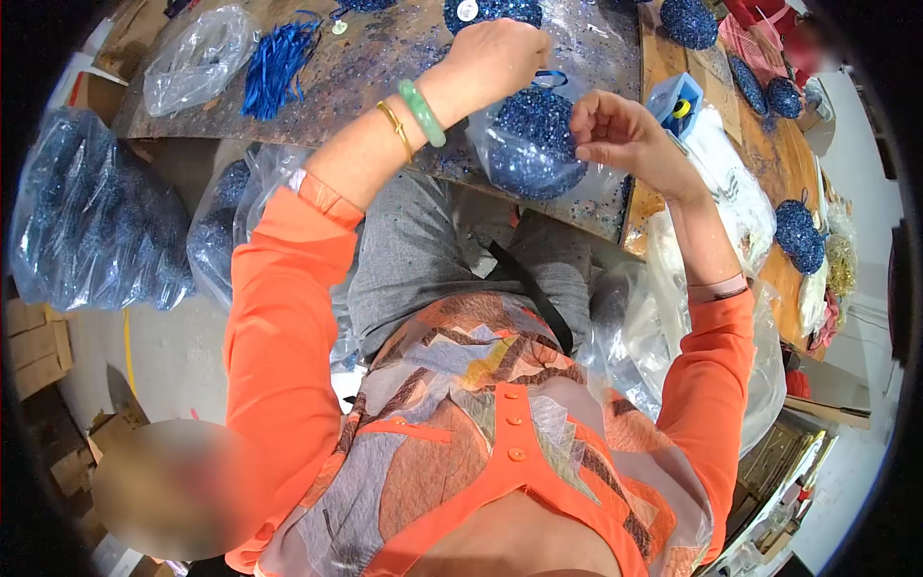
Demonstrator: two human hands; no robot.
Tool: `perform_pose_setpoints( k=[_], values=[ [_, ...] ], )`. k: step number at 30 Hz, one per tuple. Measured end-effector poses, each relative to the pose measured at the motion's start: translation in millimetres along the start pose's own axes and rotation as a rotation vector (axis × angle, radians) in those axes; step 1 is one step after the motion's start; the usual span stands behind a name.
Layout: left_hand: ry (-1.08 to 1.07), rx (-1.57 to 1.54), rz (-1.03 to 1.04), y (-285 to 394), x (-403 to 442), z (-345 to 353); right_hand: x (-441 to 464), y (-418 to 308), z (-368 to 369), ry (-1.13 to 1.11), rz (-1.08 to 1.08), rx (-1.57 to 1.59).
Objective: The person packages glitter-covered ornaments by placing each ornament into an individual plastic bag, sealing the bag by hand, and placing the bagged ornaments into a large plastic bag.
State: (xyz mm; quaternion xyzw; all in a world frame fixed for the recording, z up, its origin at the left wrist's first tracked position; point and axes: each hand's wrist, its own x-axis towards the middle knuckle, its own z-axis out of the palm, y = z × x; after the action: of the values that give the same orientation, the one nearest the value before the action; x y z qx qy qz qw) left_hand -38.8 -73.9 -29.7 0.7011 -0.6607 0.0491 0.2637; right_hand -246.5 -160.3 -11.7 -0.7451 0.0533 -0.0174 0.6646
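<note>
A blue glitter ball (pixel 535 144) with a blue ribbon loop (pixel 551 77) on top sits inside a clear plastic bag (pixel 488 159) at the table's near edge. My left hand (pixel 495 60), below a green bangle and a gold one, is above the ball with its fingers closed near the ribbon loop; what they pinch is hidden. On the ball's right side, my right hand (pixel 623 139) has its fingers curled and its thumb brought in against the edge of the bag. Another blue glitter ball (pixel 500 12) with a round white tag lies just behind my left hand.
Blue ribbon strips (pixel 279 67) and a crumpled clear bag (pixel 200 60) lie on the glitter-strewn table (pixel 385 91). A blue tape dispenser (pixel 676 101) stands right. Large bags of blue balls (pixel 96 216) hang at left. Another person (pixel 760 38) is at the far right.
</note>
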Motion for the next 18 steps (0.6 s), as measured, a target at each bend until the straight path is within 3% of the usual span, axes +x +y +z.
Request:
perform_pose_setpoints(
  k=[5,12,18],
  values=[
    [0.096,0.074,0.037,3.5,-8.5,-1.6,-6.3,-5.7,20.2,0.08,-0.036,-0.368],
    [0.128,0.056,0.04,5.2,-5.2,3.4,-31.0,-32.3,39.9,-0.045,-0.091,-0.904],
    [0.044,0.071,0.045,15.7,10.4,-10.8,-29.6,-18.5,39.0,-0.102,-0.208,-0.931]
  ],
)
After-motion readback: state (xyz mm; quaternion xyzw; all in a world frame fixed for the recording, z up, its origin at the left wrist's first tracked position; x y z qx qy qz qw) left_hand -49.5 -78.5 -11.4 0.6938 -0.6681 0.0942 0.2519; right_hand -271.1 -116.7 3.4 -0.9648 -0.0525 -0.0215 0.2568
